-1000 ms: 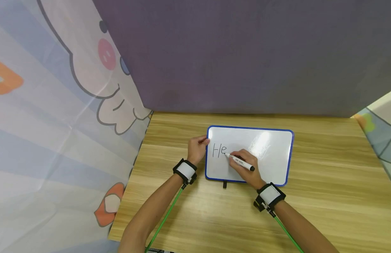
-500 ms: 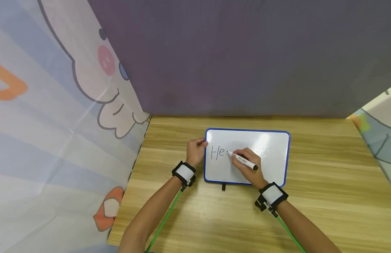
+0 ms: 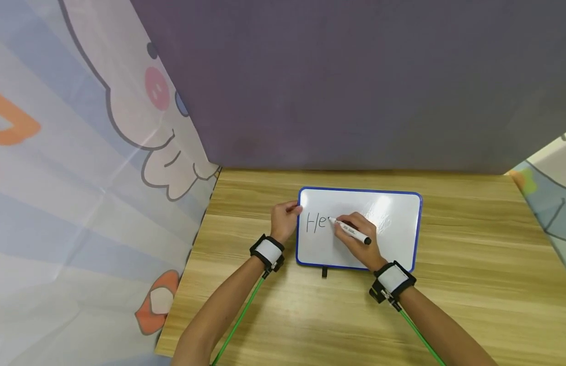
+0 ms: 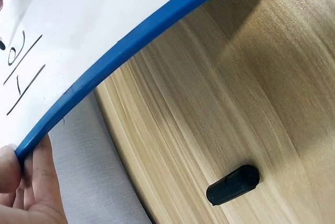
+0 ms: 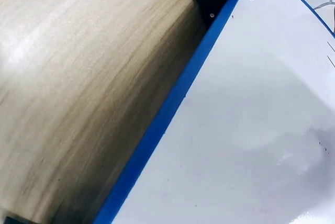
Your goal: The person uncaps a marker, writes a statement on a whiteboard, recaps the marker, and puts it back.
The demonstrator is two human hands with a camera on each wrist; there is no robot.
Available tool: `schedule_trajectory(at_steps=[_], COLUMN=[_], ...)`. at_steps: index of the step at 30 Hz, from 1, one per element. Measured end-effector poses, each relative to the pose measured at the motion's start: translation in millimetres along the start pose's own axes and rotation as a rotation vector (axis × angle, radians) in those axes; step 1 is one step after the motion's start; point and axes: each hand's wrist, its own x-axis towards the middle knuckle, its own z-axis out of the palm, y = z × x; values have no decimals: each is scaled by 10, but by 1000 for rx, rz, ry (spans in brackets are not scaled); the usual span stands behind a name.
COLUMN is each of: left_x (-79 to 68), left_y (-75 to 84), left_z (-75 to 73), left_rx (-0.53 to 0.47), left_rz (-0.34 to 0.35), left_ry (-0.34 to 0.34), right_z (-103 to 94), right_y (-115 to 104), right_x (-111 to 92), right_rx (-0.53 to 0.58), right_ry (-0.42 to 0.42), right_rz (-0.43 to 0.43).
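One slim white marker pen with black end (image 3: 354, 233): within right hand's (image 3: 364, 250) grip, pinched; tip up-left, beside black "He" lettering (image 3: 322, 220); long axis slanting down-right. One blue-framed rectangular whiteboard (image 3: 347, 201): over wood-grain desk (image 3: 470, 244), left edge pinched in left hand's (image 3: 284, 220) grip.

PLACE: screened-off recording corner, wider building unclear | BACK: plain grey-purple upright panel (image 3: 328, 86), top of frame | LEFT: creased pale blue-and-white cartoon-printed sheet (image 3: 81, 213) | RIGHT EDGE: second pale cartoon-printed sheet (image 3: 555, 195) | LOWER CENTRE: light-brown wood-grain tabletop (image 3: 475, 254); black-and-white wrist straps (image 3: 268, 250) with thin green cables (image 3: 238, 321)
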Motion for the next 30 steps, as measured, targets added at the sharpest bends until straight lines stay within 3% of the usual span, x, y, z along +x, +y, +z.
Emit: schedule_trajectory(at_steps=[9, 30], left_x=[11, 35], left_y=[-5, -6], left_z=[25, 42], left_rx=[-7, 12], left_rz=[8, -17], left_ry=[10, 8], right_z=[-1, -37], right_y=[70, 31], right_x=[1, -160], right_rx=[-8, 35], right_ry=[8, -72], right_rz=[-1, 30])
